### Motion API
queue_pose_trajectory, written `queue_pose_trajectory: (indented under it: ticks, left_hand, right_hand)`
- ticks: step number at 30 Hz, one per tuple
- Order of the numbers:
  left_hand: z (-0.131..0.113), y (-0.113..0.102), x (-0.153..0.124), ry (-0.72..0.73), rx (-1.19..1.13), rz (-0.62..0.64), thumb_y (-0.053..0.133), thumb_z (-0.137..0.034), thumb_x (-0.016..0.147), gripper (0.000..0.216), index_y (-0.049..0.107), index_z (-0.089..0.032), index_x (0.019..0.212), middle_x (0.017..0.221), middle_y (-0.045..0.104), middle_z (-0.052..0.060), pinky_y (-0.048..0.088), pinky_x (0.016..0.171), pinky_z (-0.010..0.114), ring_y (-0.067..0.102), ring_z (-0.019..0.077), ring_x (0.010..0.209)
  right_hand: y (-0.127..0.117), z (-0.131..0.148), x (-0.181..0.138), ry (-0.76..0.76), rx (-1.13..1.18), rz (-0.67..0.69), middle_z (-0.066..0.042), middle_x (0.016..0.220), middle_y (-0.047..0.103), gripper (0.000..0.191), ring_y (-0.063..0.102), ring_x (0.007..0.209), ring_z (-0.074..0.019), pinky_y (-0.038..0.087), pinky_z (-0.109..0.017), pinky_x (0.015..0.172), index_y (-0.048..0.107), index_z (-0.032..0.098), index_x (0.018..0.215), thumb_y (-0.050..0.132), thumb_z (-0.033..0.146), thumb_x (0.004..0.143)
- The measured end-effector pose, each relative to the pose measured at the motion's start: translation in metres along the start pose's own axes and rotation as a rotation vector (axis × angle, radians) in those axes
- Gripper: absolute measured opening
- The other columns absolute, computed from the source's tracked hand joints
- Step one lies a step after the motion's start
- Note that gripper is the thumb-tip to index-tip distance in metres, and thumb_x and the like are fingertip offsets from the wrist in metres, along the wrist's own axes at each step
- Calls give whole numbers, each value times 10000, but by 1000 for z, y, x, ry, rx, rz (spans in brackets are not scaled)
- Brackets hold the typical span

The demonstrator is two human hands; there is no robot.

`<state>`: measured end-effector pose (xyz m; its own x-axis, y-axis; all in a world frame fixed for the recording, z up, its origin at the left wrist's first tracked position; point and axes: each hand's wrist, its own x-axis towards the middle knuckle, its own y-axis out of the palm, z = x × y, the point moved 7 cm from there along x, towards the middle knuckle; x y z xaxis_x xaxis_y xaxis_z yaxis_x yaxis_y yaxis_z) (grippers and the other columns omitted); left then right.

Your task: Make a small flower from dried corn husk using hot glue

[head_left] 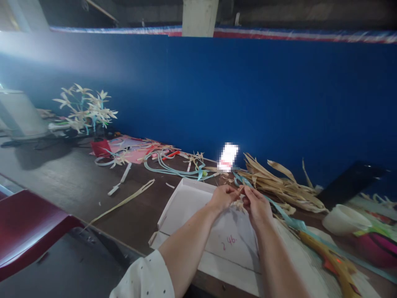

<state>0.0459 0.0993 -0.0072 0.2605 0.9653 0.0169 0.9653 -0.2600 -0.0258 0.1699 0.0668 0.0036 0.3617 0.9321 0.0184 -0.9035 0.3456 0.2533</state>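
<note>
My left hand point(223, 196) and my right hand point(256, 204) meet above a shallow white cardboard tray point(186, 203). Both are closed in a pinch on a small piece of dried straw-coloured leaf point(238, 203) held between them. A light blue ribbon point(281, 211) runs from near my right hand towards the lower right. Just beyond my hands lies a pile of dried husk leaves point(279, 182).
On the dark wooden table sit looped blue ribbon point(164, 165), loose leaf strips point(124, 202), a bunch of straw flowers point(87, 109), pink paper point(130, 149), a white bowl point(344, 219) and a yellow-orange glue gun point(333, 260). A red chair point(27, 227) stands at the left. A blue wall point(248, 95) backs the table.
</note>
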Motion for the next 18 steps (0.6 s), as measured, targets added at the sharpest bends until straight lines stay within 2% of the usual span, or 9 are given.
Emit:
queue_pose_trajectory:
  ticks: [2,5,8,11,14,18]
  left_hand:
    - [1,0,1,12,10,5,618,-466,742,343,656,-126,729,674,638,28,387,551,208,501,92,570]
    - [3,0,3,14,-18,8,617,-457,741,328,652,-130,730,675,640,30,381,552,211,497,91,563]
    - [6,0,4,12,-35,-1,640,-432,717,304,660,-129,732,677,645,35,380,559,215,501,95,571]
    - [5,2,2,10,-53,31,656,-449,695,327,662,-123,711,638,627,28,358,532,212,469,86,537]
    - [-1,5,-2,21,-71,79,644,-501,699,386,656,-116,679,613,614,25,337,506,206,443,75,509]
    - [-4,4,-6,-28,-90,82,559,-563,758,460,684,-120,763,721,664,58,387,542,217,534,103,578]
  right_hand:
    - [-1,1,0,8,19,-9,-9,740,623,510,378,467,-48,252,-160,373,701,174,963,779,498,576]
    - [-2,0,0,22,27,-39,-11,743,636,544,395,468,-57,275,-164,377,685,194,1027,770,510,593]
    - [-1,-1,0,9,3,-16,11,642,591,477,379,456,-52,253,-159,378,687,170,923,796,480,577]
    - [-2,-2,2,-18,-28,6,53,501,471,432,340,430,-47,222,-160,377,664,145,809,818,459,556]
    - [-4,-3,4,-37,-39,-10,67,475,432,442,324,419,-46,221,-167,377,643,144,777,815,479,547]
    - [-8,-1,5,-58,-43,-56,64,482,445,456,344,421,-58,233,-179,379,630,154,766,809,500,529]
